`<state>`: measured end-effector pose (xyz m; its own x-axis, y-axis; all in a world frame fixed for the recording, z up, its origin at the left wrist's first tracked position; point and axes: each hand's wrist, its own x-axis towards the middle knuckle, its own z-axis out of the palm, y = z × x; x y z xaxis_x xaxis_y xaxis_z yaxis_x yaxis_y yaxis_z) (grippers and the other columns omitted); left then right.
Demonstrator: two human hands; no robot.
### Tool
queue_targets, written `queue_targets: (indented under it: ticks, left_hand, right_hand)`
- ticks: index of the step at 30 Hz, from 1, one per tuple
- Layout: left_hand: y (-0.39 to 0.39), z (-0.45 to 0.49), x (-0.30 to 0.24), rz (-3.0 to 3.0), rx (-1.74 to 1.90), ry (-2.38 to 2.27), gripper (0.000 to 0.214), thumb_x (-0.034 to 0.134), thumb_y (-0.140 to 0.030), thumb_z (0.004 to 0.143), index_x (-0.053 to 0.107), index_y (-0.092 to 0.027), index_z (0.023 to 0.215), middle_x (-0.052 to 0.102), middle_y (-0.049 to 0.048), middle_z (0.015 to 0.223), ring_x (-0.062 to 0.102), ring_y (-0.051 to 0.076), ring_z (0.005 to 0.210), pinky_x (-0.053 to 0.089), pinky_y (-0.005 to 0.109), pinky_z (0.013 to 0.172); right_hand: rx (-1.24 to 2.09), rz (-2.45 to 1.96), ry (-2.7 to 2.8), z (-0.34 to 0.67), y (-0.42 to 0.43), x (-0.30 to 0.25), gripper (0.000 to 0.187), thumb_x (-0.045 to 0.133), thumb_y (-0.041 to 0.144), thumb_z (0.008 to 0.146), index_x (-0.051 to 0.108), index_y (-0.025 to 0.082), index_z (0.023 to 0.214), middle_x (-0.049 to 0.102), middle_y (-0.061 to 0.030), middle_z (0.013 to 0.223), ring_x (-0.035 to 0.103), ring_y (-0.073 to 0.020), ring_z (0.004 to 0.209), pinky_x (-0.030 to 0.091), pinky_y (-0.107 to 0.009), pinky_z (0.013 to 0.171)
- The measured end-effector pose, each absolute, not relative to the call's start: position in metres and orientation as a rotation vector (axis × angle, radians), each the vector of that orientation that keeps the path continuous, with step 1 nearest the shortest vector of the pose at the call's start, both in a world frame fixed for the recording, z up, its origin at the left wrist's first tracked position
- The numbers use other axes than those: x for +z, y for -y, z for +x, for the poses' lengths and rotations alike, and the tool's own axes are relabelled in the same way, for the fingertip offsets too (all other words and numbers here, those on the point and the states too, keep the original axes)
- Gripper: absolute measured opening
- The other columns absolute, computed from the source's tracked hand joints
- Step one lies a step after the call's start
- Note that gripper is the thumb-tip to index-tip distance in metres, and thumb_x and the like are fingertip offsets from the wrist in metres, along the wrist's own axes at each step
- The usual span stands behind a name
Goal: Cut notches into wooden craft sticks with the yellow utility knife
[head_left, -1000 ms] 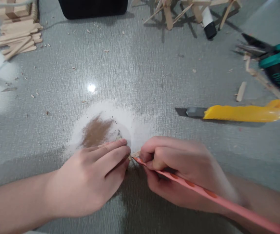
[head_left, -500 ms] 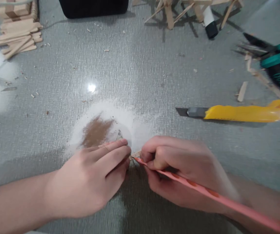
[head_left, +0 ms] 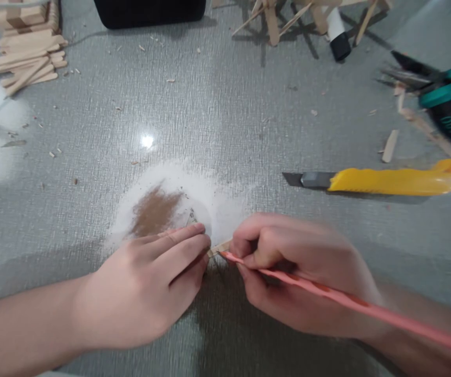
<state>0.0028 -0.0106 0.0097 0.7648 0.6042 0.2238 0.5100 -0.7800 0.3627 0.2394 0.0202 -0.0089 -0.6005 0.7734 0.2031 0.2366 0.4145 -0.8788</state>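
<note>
Stack of wood sticks (head_left: 27,57) far L, top of the grey surface (head_left: 229,120). L hand (head_left: 147,288) low centre, grip pressed together, fingertips pinning a small wood strip (head_left: 221,247) to the surface. R hand (head_left: 304,277) just beside it, grip pinching a pink pencil (head_left: 367,309) w/ tip touching the strip. Yellow knife (head_left: 390,180) lies further R, teal pliers (head_left: 445,99) beyond.

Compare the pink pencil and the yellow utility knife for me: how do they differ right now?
The pink pencil is gripped in the right hand; the yellow utility knife lies free on the table. The pencil slants, its tip at the wooden strip that the left hand holds; the knife lies almost level, blade out. Both are long, slim tools pointing left.
</note>
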Motion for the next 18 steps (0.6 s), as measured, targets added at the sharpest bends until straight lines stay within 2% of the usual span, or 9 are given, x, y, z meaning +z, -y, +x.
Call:
queue_targets:
  ticks: [4,7,10,12,13,15,18]
  left_hand:
    - [0.011,0.003,0.008,2.712,0.515,-0.871,0.017,0.058,-0.016,0.099,0.072,-0.006,0.103,0.076,0.0134,0.11,0.073,0.029,0.113,0.067,0.036,0.092]
    - [0.01,0.004,0.008,2.734,0.523,-0.866,0.017,0.06,-0.016,0.098,0.072,-0.006,0.104,0.077,0.0132,0.111,0.073,0.029,0.113,0.066,0.036,0.094]
    - [0.009,0.003,0.008,2.77,0.523,-0.868,0.015,0.063,-0.017,0.097,0.072,-0.008,0.103,0.077,0.0115,0.113,0.073,0.026,0.113,0.065,0.035,0.097]
    - [0.01,0.003,0.009,2.814,0.526,-0.86,0.015,0.062,-0.016,0.096,0.073,-0.008,0.102,0.077,0.0115,0.113,0.074,0.026,0.112,0.065,0.035,0.097]
    - [0.011,0.003,0.01,2.847,0.526,-0.838,0.017,0.059,-0.015,0.097,0.073,-0.007,0.102,0.078,0.0124,0.112,0.074,0.027,0.111,0.065,0.035,0.095]
    - [0.013,0.003,0.011,2.921,0.515,-0.755,0.023,0.052,-0.015,0.097,0.073,-0.005,0.101,0.078,0.0156,0.11,0.075,0.03,0.108,0.067,0.037,0.089]
    - [0.016,0.002,0.013,3.01,0.562,-0.616,0.023,0.054,-0.015,0.094,0.074,-0.006,0.098,0.079,0.0167,0.102,0.077,0.032,0.1,0.069,0.038,0.077]
  right_hand:
    - [1.079,-0.882,2.048,0.244,-0.018,-0.007,0.022,0.058,0.002,0.083,0.052,0.024,0.08,0.064,0.0015,0.08,0.061,-0.0099,0.064,0.049,-0.023,0.055]
    - [0.883,-0.921,2.143,0.248,-0.013,-0.004,0.021,0.055,0.002,0.089,0.058,0.023,0.09,0.068,-0.0023,0.09,0.061,-0.0092,0.062,0.049,-0.023,0.055]
    - [0.782,-0.991,2.291,0.25,-0.01,-0.001,0.017,0.051,0.008,0.097,0.062,0.02,0.092,0.065,0.0011,0.073,0.048,-0.007,0.046,0.041,-0.025,0.046]
    - [0.66,-0.925,2.44,0.25,-0.01,-0.001,0.022,0.046,0.011,0.1,0.064,0.019,0.09,0.063,0.0003,0.064,0.05,-0.0116,0.047,0.04,-0.029,0.047]
    - [0.551,-0.848,2.522,0.25,-0.011,-0.001,0.025,0.043,0.011,0.1,0.065,0.017,0.091,0.066,-0.0026,0.067,0.054,-0.0147,0.052,0.042,-0.032,0.05]
    - [0.327,-0.696,2.661,0.25,-0.012,-0.002,0.031,0.038,0.008,0.099,0.069,0.015,0.098,0.075,-0.0093,0.087,0.06,-0.019,0.063,0.048,-0.035,0.058]
    - [0.169,-0.636,2.724,0.252,-0.012,-0.005,0.035,0.037,0.007,0.098,0.072,0.012,0.104,0.076,-0.0125,0.101,0.061,-0.0209,0.069,0.053,-0.037,0.062]
